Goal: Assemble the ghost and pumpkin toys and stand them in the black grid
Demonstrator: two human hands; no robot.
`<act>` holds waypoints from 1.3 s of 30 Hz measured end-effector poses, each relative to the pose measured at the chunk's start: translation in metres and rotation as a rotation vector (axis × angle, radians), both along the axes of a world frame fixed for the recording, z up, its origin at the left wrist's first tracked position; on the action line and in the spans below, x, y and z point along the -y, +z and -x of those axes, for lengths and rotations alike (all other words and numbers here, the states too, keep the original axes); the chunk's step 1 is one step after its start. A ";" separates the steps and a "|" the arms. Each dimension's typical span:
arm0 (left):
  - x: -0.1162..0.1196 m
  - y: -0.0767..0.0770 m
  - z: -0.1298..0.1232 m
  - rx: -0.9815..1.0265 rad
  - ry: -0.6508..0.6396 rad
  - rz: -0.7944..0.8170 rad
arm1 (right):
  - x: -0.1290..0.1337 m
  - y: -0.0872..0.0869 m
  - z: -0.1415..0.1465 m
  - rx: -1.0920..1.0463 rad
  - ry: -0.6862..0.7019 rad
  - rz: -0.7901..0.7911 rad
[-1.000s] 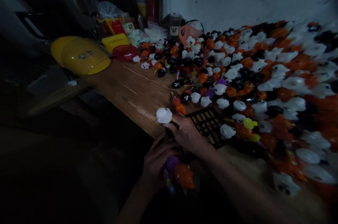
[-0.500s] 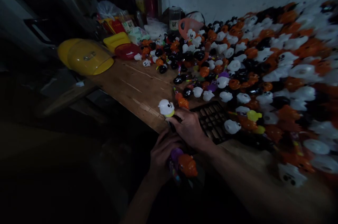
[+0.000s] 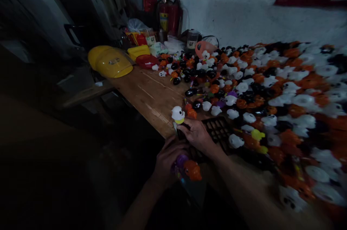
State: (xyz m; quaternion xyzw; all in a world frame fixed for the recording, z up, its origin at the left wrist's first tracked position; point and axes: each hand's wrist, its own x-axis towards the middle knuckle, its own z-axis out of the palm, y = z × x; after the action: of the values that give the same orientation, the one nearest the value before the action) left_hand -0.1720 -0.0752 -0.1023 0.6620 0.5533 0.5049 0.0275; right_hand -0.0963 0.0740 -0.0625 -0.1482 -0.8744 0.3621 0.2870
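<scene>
My right hand is closed just under a white ghost-head toy with a yellow collar. The ghost stands upright over the table's front edge; its lower part is hidden by my fingers. Nearer to me, my left hand is wrapped round a pumpkin-head toy, orange with a purple collar and small coloured bits below it. This toy lies tilted, its head pointing right. A black grid tray lies partly under my right hand and wrist. Beyond the fingers rests an orange pumpkin toy.
A big heap of white, orange and black toy heads spreads over the right of the wooden table. Farther left are a yellow visored helmet, a red dish and a yellow container. A fire extinguisher stands by the wall.
My view has tilted up, so more of the wall shows and the table items sit lower and more to the right. Both hands keep their hold on the same toys.
</scene>
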 end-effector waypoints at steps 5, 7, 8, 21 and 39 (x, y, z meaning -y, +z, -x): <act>0.001 0.002 -0.004 0.005 0.032 0.007 | 0.002 -0.002 0.000 0.011 -0.109 -0.070; 0.001 0.002 -0.005 0.015 0.034 0.005 | 0.004 -0.002 0.000 0.019 -0.142 -0.073; 0.001 0.002 -0.006 0.019 0.034 0.006 | 0.005 -0.001 0.000 0.021 -0.153 -0.066; 0.001 -0.011 -0.001 -0.050 0.021 -0.038 | 0.008 -0.001 0.002 -0.074 -0.162 -0.099; 0.004 0.022 -0.006 0.816 0.190 0.171 | -0.004 0.000 -0.003 0.070 -0.102 -0.065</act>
State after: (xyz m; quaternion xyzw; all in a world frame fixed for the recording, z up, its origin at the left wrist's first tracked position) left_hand -0.1655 -0.0793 -0.0802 0.3491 0.5955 0.6781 0.2523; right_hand -0.0930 0.0779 -0.0623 -0.1957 -0.8865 0.3132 0.2787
